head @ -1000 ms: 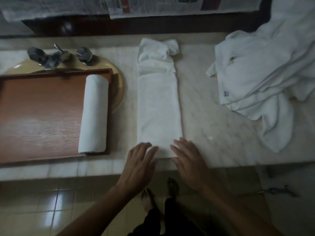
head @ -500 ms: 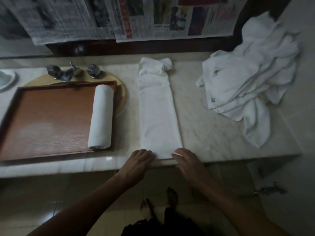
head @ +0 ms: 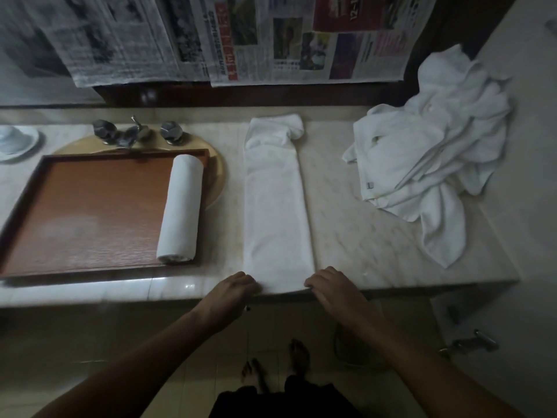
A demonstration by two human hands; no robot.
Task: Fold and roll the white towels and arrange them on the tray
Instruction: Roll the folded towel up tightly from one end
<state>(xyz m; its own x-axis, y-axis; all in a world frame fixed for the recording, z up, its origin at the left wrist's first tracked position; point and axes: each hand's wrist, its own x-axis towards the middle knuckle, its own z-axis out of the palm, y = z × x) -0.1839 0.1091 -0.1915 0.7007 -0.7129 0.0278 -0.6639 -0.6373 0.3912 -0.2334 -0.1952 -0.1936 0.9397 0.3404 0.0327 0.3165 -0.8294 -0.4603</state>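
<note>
- folded towel (head: 277, 206): long narrow strip, centre of frame, flat on the marble counter (head: 376, 236). Near end sits at the counter's front edge; far end is bunched (not squared off).
- left hand (head: 232, 294): fingers curled onto the strip's near left corner, gripping it. right hand (head: 331, 288): same on the near right corner. Thumbs are hidden, so I can't tell how deep the pinch goes.
- Step, as I read it: start the roll from the near end. Turn the first lip tight and even across both corners and keep the hands level so the roll doesn't cone. Flatten the far bunch before the roll reaches it.
- rolled towel (head: 179, 209): lies lengthwise along the right side of the wooden tray (head: 90, 212), left of centre. The new roll should go just beside it, parallel.
- towel pile (head: 428, 164): loose heap, upper right, well apart from the strip (more to do).
- tap (head: 132, 134) behind the tray; newspaper sheets (head: 241, 40) across the top.
</note>
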